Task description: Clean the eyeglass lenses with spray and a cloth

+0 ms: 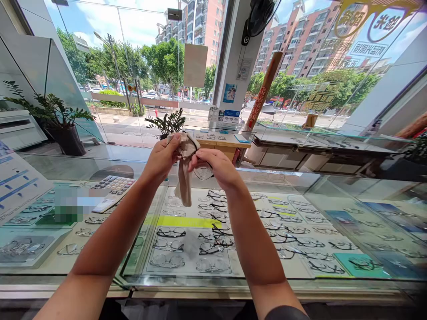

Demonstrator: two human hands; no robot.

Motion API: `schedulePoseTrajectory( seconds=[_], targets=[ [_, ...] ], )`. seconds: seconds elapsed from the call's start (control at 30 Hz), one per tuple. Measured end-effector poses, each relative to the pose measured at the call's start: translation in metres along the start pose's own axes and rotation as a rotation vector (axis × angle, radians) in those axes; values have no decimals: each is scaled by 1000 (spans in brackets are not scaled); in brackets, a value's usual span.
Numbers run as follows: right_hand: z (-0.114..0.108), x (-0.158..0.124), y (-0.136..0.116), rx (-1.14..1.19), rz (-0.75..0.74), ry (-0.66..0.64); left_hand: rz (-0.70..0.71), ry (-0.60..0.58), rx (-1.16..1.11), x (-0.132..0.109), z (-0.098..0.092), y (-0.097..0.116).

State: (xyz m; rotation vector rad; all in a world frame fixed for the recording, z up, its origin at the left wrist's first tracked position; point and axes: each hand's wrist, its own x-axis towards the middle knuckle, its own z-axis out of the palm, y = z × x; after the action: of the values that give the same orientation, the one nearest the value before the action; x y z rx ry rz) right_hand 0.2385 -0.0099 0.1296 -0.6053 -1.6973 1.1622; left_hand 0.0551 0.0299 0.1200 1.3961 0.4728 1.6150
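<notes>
Both my arms reach out over a glass display counter. My left hand [163,155] is closed on a beige cleaning cloth [184,180], whose loose end hangs down between the hands. A pair of eyeglasses [203,172] is held up at the cloth; one clear lens shows below my right fingers. My right hand [215,165] pinches the frame of these glasses. The cloth is bunched over the other part of the frame, so that lens is hidden.
Beneath my arms, the glass counter [136,275] holds rows of eyeglasses. A calculator [115,186] lies on top at left, beside a printed sheet [16,182]. Potted plants [63,129] stand near the window. Further wooden display cases [320,155] are at the back right.
</notes>
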Motion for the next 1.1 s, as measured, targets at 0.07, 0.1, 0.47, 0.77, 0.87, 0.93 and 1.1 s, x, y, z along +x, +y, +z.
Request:
schedulePoseTrajectory(
  seconds=[0.07, 0.1, 0.47, 0.77, 0.87, 0.93, 1.1],
  targets=[
    [-4, -2, -3, 70, -22, 41, -12, 8, -2, 3, -5, 7],
    [-6, -3, -5, 100, -31, 58, -13, 9, -1, 3, -7, 10],
    [-10, -12, -15, 49, -2, 0, 330, -12, 387, -11, -14, 36],
    [-13, -19, -22, -8, 30, -108, 540, -222, 729, -14, -14, 51],
    [-13, -20, -23, -24, 33, -109, 537, -244, 760, -15, -12, 54],
    [-13, -19, -23, -5, 19, -64, 525, -223, 723, -16, -13, 53],
    [-11, -14, -20, 66, -47, 104, 250, -164, 324, -13, -15, 38]
  ],
)
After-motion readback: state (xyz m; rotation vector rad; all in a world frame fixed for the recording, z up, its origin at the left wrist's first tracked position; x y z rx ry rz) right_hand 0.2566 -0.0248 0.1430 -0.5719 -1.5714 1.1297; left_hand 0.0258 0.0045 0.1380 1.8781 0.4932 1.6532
